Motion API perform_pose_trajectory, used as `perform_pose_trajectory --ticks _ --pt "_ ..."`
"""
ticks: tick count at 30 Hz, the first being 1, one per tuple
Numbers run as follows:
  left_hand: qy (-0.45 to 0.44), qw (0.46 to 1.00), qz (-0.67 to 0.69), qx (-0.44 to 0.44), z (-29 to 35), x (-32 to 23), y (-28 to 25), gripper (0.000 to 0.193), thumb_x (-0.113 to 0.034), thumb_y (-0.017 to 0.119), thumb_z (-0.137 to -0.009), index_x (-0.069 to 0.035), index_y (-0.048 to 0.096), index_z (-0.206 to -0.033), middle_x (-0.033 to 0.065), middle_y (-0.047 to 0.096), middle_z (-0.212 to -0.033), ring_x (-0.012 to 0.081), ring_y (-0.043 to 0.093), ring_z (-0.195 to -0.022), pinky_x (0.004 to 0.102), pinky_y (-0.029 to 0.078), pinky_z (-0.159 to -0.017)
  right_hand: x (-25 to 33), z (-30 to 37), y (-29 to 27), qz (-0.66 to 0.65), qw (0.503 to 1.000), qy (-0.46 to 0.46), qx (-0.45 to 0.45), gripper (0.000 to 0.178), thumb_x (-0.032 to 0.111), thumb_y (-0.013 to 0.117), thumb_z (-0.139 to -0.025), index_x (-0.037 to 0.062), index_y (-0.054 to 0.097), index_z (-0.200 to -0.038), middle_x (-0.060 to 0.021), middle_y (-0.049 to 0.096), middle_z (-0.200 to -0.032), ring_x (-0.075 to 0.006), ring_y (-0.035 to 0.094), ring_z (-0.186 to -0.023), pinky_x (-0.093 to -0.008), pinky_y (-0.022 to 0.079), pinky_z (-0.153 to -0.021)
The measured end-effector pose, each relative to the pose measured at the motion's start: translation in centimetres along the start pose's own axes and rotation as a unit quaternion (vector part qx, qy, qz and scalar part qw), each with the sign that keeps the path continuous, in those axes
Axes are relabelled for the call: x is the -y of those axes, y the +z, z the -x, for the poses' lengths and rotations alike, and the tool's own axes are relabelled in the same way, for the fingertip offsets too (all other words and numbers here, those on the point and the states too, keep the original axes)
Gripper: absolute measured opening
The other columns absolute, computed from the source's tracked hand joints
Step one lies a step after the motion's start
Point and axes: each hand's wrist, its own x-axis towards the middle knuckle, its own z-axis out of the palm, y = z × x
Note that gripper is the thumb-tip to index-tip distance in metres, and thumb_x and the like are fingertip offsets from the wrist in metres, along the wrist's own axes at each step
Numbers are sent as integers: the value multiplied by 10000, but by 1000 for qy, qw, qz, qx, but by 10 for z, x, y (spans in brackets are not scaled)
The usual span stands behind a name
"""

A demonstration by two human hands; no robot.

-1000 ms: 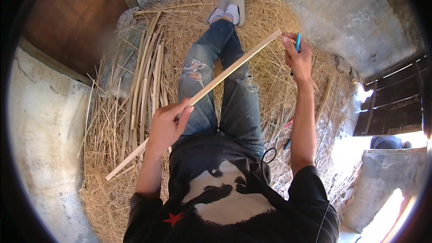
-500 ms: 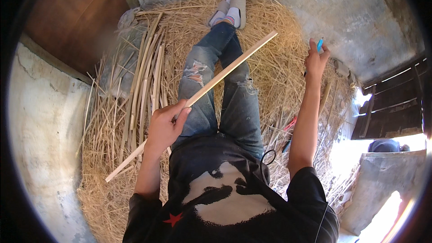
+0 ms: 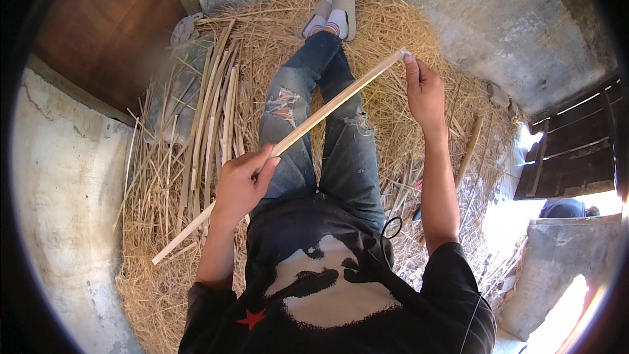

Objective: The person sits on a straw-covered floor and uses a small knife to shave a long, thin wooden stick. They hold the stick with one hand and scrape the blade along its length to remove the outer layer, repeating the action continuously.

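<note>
Gripping wooden strip [image 3: 341, 100] near middle with left hand [image 3: 241, 182]; pinching far end with right hand [image 3: 427, 95]. Resting legs [image 3: 350, 167] on straw [image 3: 401, 134].

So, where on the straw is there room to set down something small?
Straw right of the slippers, toward the wall, looks free; also between jeans and right hand. Crowded: left of the jeans, with loose wooden strips.

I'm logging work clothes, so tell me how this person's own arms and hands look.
The left hand and right hand are ungloved. The left forearm and right forearm are bare, below a short black left sleeve and a matching right sleeve.
</note>
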Motion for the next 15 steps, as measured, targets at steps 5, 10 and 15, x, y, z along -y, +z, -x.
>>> perform_pose_trajectory --ticks 5,10,15 --pt "7 1000 7 -7 0 0 1 269 -112 763 -933 25 732 -1162 164 729 -788 168 651 -574 292 495 -534 -9 0 8 12 1000 7 -14 520 450 527 -1075 -24 671 -920 -201 575 -625 -304 492 -544 -434 442 -569" --pt "-25 1000 2 16 1 -2 -2 267 -124 776 -923 27 737 -1139 171 733 -804 199 668 -585 305 508 -545 -15 15 16 26 999 -35 -12 510 463 532 -1072 -5 709 -970 -189 568 -622 -289 478 -539 -426 454 -575" --pt "0 1000 11 8 -5 -5 14 266 -150 776 -925 33 740 -1115 187 731 -828 244 684 -597 331 523 -557 -11 10 11 -5 998 54 43 458 447 547 -1066 30 726 -1013 -218 627 -691 -390 588 -595 -452 483 -590"
